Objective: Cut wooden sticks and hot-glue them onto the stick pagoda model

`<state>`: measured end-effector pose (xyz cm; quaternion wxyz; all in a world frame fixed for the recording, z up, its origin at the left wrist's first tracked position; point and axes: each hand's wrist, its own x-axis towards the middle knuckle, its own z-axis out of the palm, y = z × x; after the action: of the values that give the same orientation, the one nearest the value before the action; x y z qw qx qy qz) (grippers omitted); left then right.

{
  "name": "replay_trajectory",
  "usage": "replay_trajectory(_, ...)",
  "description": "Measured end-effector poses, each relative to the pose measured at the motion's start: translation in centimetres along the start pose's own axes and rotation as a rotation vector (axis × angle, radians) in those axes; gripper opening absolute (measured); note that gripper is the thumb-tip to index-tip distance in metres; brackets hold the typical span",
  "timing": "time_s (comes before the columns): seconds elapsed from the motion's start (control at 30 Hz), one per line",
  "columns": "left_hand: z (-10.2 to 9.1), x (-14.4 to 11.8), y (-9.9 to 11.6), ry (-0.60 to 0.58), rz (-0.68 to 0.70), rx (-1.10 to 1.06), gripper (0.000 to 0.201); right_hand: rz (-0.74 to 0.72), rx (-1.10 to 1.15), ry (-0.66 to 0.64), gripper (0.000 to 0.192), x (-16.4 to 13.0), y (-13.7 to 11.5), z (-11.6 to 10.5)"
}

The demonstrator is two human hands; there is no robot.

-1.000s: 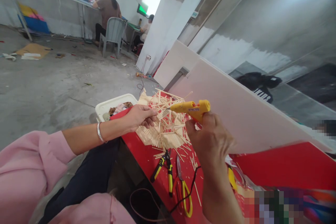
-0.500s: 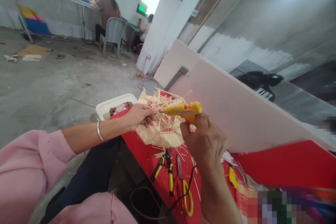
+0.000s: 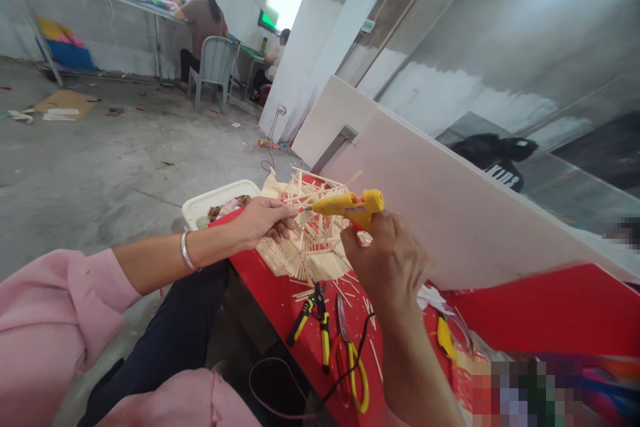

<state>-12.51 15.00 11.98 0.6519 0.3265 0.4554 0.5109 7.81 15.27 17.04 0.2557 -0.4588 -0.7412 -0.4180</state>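
A model built of thin wooden sticks [image 3: 313,240] stands on the red table [image 3: 280,307]. My left hand [image 3: 265,221] pinches a thin wooden stick [image 3: 303,216] at the model's left side. My right hand [image 3: 387,263] grips a yellow glue gun [image 3: 350,205], whose nozzle points left and sits right at the tip of the stick held by my left hand. The gun's black cord [image 3: 350,367] trails down over the table edge.
Yellow-handled pliers [image 3: 315,323] and red-and-yellow scissors [image 3: 350,363] lie near the table's front edge among loose sticks. A white tub [image 3: 220,203] sits left of the model. A white board [image 3: 450,213] leans behind. Two people sit at far tables.
My right hand has carried the glue gun left, bringing its nozzle up to the stick in my left hand. My left hand has stayed at the model.
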Motion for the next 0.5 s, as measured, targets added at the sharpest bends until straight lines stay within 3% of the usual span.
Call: replay_trajectory(0.5, 0.0, -0.2, 0.0, -0.033, -0.010, 0.013, 0.033, -0.024, -0.032, -0.013, 0.022, 0.8, -0.2, -0.9)
